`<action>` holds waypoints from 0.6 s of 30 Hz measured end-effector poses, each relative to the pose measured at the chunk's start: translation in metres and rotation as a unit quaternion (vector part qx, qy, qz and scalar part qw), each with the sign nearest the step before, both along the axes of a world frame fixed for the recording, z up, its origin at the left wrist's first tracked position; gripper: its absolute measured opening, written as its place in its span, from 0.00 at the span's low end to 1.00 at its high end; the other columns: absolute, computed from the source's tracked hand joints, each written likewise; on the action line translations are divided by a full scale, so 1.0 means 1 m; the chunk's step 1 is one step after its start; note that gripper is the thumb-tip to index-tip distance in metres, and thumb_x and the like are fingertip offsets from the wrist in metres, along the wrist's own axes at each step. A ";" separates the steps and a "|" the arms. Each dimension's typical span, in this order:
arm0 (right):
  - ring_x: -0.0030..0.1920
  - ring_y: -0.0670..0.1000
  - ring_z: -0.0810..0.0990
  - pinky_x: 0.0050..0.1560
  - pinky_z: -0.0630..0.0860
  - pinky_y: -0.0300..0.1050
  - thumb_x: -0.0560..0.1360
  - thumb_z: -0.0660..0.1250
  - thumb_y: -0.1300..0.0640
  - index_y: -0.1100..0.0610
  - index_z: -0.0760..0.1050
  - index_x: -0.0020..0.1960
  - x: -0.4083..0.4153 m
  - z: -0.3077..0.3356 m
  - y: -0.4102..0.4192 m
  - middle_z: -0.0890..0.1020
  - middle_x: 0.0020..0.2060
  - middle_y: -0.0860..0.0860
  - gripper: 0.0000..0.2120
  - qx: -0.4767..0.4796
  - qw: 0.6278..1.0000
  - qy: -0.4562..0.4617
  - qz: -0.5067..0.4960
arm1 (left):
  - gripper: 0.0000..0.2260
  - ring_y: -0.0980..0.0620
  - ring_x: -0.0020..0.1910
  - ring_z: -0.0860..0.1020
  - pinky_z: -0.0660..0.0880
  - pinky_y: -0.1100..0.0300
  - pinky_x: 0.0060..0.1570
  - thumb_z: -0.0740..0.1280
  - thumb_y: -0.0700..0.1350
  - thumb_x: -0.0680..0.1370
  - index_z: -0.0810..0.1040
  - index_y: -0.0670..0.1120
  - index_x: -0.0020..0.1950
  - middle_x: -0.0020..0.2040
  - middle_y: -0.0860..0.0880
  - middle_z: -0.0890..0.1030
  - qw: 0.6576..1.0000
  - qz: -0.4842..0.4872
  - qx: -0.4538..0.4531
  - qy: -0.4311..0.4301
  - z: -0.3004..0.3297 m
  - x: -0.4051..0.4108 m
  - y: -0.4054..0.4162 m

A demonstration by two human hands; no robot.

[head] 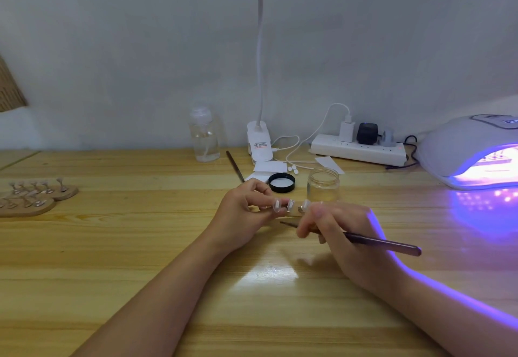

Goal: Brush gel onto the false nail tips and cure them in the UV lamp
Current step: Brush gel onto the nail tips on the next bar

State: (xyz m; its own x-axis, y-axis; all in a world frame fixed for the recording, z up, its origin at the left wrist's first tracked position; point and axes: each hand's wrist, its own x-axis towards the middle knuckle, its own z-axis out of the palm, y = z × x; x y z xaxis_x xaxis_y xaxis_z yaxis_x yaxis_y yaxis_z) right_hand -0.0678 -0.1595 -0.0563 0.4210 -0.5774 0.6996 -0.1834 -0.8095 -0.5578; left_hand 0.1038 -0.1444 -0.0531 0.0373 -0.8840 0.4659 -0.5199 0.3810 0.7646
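Pale wood planks form the bench (112, 258), running back to a grey wall; bare wood lies open near the front edge and at the left centre. Along the far edge stand a clear bottle (204, 139), a clip lamp (260, 143) and a power strip (358, 150). At the right, the UV lamp (462, 151) glows violet, cut off by the frame. At the left, wooden stands of nail tips (33, 195) are partly cut off too. Mid-bench, the left hand (246, 213) pinches a holder whose body is hidden; its false nail tips (290, 205) sit in a row running left to right. The right hand (344, 233) grips a dark brush (384, 243), long axis lying left to right, tip towards the left hand. An open jar (323, 185) and its black lid (281, 182) sit just behind.
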 end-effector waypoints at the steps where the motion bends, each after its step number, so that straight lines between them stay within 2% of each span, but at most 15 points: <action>1: 0.32 0.39 0.76 0.33 0.68 0.31 0.76 0.53 0.46 0.47 0.78 0.35 0.000 0.001 0.000 0.76 0.30 0.32 0.18 0.000 1.000 -0.007 -0.005 | 0.12 0.63 0.36 0.71 0.67 0.73 0.38 0.73 0.36 0.68 0.81 0.47 0.49 0.38 0.53 0.71 1.000 0.002 -0.001 -0.001 0.000 0.000 0.000; 4: 0.35 0.37 0.77 0.36 0.68 0.29 0.75 0.53 0.45 0.41 0.76 0.39 0.003 0.003 0.000 0.77 0.34 0.31 0.14 0.008 1.000 0.006 -0.015 | 0.12 0.59 0.37 0.71 0.68 0.69 0.38 0.73 0.37 0.68 0.81 0.52 0.44 0.38 0.54 0.72 1.000 0.002 0.000 0.003 -0.001 0.001 -0.001; 6: 0.34 0.37 0.77 0.38 0.68 0.30 0.75 0.52 0.43 0.47 0.78 0.35 0.002 0.000 -0.001 0.77 0.31 0.32 0.19 0.030 1.000 0.008 0.000 | 0.12 0.61 0.36 0.70 0.67 0.71 0.37 0.73 0.37 0.68 0.81 0.53 0.46 0.37 0.54 0.72 1.000 0.001 0.005 0.006 -0.001 0.001 -0.001; 8: 0.32 0.40 0.77 0.38 0.69 0.33 0.74 0.52 0.42 0.50 0.79 0.32 0.000 -0.002 0.000 0.79 0.29 0.37 0.23 0.056 0.998 -0.006 0.016 | 0.12 0.63 0.34 0.70 0.66 0.73 0.36 0.73 0.38 0.68 0.81 0.53 0.45 0.37 0.55 0.71 1.000 0.005 0.011 0.012 -0.001 0.001 -0.001; 10: 0.32 0.40 0.77 0.37 0.68 0.30 0.74 0.52 0.42 0.51 0.79 0.32 -0.002 -0.002 -0.001 0.79 0.28 0.39 0.23 0.074 0.996 -0.040 0.012 | 0.12 0.63 0.33 0.70 0.66 0.73 0.35 0.74 0.37 0.67 0.81 0.55 0.42 0.36 0.56 0.71 1.000 0.009 0.022 0.018 0.000 0.001 -0.001; 12: 0.33 0.38 0.77 0.36 0.68 0.28 0.74 0.52 0.42 0.52 0.79 0.33 -0.001 0.000 -0.002 0.78 0.28 0.36 0.23 0.075 0.996 -0.052 -0.021 | 0.13 0.61 0.34 0.69 0.65 0.73 0.35 0.74 0.38 0.67 0.81 0.57 0.39 0.36 0.56 0.72 0.999 0.011 0.039 0.019 0.001 0.002 -0.002; 16: 0.34 0.40 0.76 0.34 0.71 0.36 0.73 0.50 0.40 0.49 0.78 0.35 0.000 0.000 -0.005 0.80 0.34 0.41 0.22 0.068 0.996 -0.009 -0.064 | 0.12 0.56 0.38 0.72 0.67 0.73 0.37 0.74 0.39 0.67 0.81 0.58 0.37 0.38 0.52 0.74 0.997 0.008 0.076 0.016 0.001 0.002 -0.002; 18: 0.33 0.40 0.76 0.34 0.70 0.33 0.73 0.50 0.40 0.46 0.77 0.35 0.001 0.000 -0.005 0.79 0.32 0.38 0.20 0.063 0.996 0.002 -0.067 | 0.12 0.55 0.39 0.73 0.68 0.72 0.38 0.74 0.39 0.67 0.81 0.58 0.36 0.39 0.51 0.76 0.996 0.006 0.081 0.021 0.001 0.003 -0.002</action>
